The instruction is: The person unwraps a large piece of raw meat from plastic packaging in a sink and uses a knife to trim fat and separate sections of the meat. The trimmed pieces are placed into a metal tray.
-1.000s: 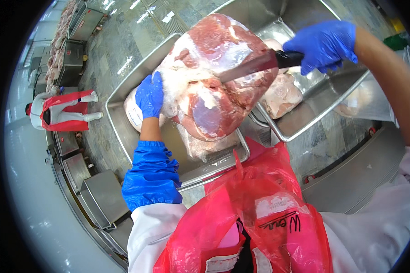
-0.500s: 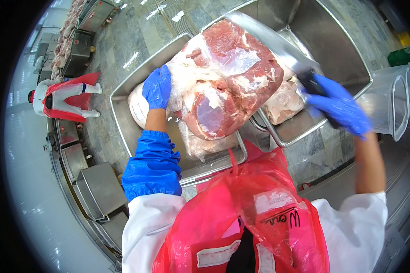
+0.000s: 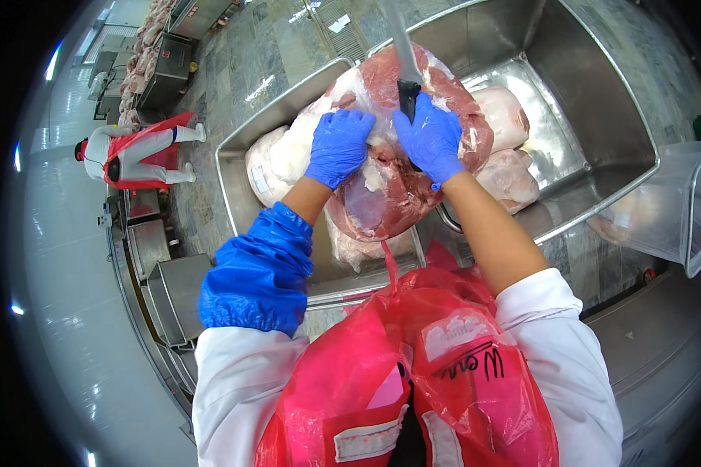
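Observation:
A large raw cut of meat (image 3: 366, 198), red with white fat and membrane, rests over the near edges of two metal bins. My left hand (image 3: 341, 146), in a blue glove, grips the pale fatty part of it with curled fingers. Wrapped around a black-handled knife (image 3: 401, 43) is my gloved right hand (image 3: 432, 140), just right of my left hand and over the meat. The blade points away from me and is seen nearly edge-on. Whether its edge touches the meat cannot be made out.
Paler wrapped pieces lie in the left bin (image 3: 237, 128) and the right bin (image 3: 600, 206). Clear plastic tubs (image 3: 662, 206) stand at the right. Far left, a person (image 3: 136, 156) in a red apron works beside metal carts (image 3: 183, 296).
My right hand has swung left with the knife, from beyond the meat's right side to over its middle. My left hand has shifted right along the meat.

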Available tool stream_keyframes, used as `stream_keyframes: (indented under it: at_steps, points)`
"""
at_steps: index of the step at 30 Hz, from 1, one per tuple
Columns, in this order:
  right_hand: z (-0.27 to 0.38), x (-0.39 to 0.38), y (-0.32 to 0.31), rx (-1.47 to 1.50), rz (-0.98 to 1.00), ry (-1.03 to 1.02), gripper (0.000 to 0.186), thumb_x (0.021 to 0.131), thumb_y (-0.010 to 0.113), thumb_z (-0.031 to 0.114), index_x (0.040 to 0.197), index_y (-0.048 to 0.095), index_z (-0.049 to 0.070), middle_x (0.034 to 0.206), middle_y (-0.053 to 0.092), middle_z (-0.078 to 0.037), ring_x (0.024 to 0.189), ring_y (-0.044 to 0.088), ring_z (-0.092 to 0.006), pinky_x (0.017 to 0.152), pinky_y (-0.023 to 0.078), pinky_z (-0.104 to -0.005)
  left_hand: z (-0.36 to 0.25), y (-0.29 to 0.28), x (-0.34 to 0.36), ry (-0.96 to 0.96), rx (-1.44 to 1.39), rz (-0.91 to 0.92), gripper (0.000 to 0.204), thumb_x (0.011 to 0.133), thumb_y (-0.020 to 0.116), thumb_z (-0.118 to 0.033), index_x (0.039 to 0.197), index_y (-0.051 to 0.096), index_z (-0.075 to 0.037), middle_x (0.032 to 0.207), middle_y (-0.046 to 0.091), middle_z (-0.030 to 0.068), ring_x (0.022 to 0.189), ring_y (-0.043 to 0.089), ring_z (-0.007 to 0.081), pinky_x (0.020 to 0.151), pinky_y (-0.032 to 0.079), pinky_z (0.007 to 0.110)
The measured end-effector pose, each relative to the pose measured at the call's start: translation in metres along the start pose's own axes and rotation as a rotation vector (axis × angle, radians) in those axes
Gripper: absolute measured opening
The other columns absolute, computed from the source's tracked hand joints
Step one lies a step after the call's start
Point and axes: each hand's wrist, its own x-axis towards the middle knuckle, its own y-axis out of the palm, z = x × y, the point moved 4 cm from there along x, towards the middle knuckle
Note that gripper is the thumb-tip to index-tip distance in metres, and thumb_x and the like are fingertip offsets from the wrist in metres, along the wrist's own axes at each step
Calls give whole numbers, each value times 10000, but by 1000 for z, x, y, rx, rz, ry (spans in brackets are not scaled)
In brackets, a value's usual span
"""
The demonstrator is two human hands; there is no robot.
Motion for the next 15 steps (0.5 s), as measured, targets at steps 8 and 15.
stream_keyframes:
  at_steps: [8,15]
  points:
    - [-13,10,-11,-9,227,1,391,770,521,354,945,509,5,750,600,-233,710,583,-396,654,445,-481,3,8,18,-358,-242,-383,110,590,523,-88,667,593,-122,684,584,136,676,561,348,581,429,443]
    - [-18,8,-10,30,237,-21,390,766,519,334,958,497,-4,739,598,-233,702,581,-396,650,448,-478,15,28,16,-525,-370,-410,244,661,501,-94,860,638,-126,849,633,135,791,591,338,700,457,399]
